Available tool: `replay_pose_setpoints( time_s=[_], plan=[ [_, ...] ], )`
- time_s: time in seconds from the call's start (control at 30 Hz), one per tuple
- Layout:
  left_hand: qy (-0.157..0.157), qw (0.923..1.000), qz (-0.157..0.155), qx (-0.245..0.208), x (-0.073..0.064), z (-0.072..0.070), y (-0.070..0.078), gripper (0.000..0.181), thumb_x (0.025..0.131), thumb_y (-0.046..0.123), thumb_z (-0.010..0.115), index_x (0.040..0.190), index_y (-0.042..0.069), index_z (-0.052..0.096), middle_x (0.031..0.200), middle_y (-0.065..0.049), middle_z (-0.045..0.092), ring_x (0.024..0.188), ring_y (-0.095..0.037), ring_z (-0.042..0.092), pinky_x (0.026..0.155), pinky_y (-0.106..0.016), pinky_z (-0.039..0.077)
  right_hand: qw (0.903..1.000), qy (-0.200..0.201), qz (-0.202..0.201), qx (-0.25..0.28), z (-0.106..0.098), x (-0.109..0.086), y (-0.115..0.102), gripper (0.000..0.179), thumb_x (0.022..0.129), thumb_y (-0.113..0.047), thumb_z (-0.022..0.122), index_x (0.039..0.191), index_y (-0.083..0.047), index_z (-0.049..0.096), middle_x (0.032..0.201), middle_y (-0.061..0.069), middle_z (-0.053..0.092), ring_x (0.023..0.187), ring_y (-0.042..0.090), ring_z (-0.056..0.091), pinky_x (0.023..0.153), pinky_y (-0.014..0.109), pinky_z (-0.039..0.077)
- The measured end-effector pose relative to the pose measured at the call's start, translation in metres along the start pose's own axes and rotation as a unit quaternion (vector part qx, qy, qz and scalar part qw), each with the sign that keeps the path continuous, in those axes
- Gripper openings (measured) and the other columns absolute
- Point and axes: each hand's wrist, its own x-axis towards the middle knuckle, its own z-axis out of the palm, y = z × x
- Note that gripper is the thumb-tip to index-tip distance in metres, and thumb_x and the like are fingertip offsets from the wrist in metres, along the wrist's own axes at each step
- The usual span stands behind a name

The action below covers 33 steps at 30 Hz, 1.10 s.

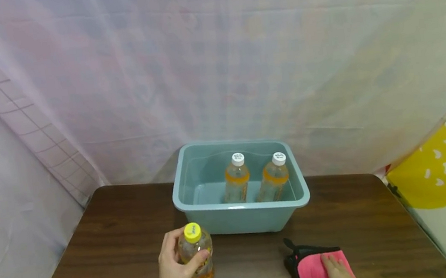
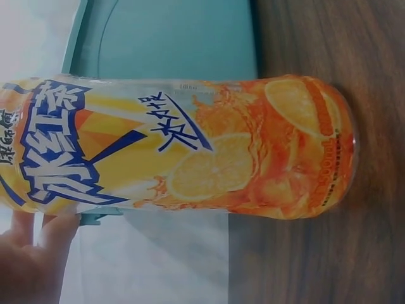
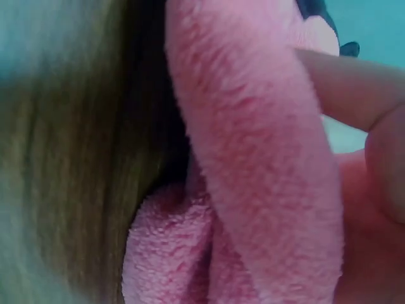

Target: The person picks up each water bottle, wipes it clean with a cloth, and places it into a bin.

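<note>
My left hand (image 1: 173, 263) grips a drink bottle (image 1: 196, 255) with a yellow cap, fingers and thumb wrapped round its sides. Upright in the head view, the bottle is in front of the bin's left side. Its yellow and orange label with lemon slices fills the left wrist view, where fingertips (image 2: 57, 237) show at the label's upper end. On the right, my right hand (image 1: 337, 276) holds a pink fluffy cloth (image 1: 313, 271) with black trim, close on the table. The right wrist view shows the cloth folded (image 3: 253, 145) beside my bent fingers (image 3: 354, 88).
A blue-green plastic bin (image 1: 233, 219) stands at the table's back. Inside it are two white-capped bottles, one near the middle (image 1: 237, 181) and one at the right (image 1: 274, 179). Patterned sheeting (image 1: 213, 65) hangs behind the dark wooden table (image 1: 106, 248).
</note>
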Motion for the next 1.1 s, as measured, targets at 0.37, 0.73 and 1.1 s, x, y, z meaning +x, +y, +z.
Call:
replay_pose_setpoints(
  time_s=[0.37, 0.73, 1.1],
  plan=[
    [-0.015, 0.9982, 0.011, 0.057, -0.001, -0.005, 0.004, 0.054, 0.063, 0.004, 0.08, 0.111, 0.007, 0.056, 0.102, 0.0, 0.054, 0.093, -0.007, 0.053, 0.078, -0.032, 0.05, 0.9996, -0.022, 0.008, 0.016, -0.008, 0.002, 0.001, 0.085, 0.06, -0.025, 0.082, 0.122, 0.017, 0.041, 0.122, 0.042, 0.037, 0.114, 0.057, 0.033, 0.092, 0.059, 0.032],
    [-0.05, 0.998, 0.024, 0.031, 0.001, -0.012, 0.007, 0.04, 0.077, -0.001, 0.067, 0.114, 0.004, 0.055, 0.109, -0.006, 0.054, 0.104, -0.005, 0.051, 0.083, -0.041, 0.046, 0.9841, 0.127, -0.123, -0.014, -0.065, -0.012, -0.026, 0.052, 0.068, -0.016, 0.077, 0.111, 0.004, 0.058, 0.109, 0.022, 0.059, 0.099, 0.036, 0.057, 0.08, 0.049, 0.046],
    [-0.049, 0.9977, 0.017, 0.043, -0.001, -0.012, 0.006, 0.047, 0.072, 0.001, 0.072, 0.116, 0.004, 0.055, 0.111, -0.005, 0.054, 0.104, -0.004, 0.05, 0.081, -0.041, 0.046, 0.9052, 0.321, -0.265, -0.083, -0.117, 0.0, -0.067, 0.042, 0.065, -0.009, 0.078, 0.105, -0.008, 0.065, 0.102, 0.008, 0.063, 0.089, 0.025, 0.061, 0.063, 0.041, 0.051]
  ],
)
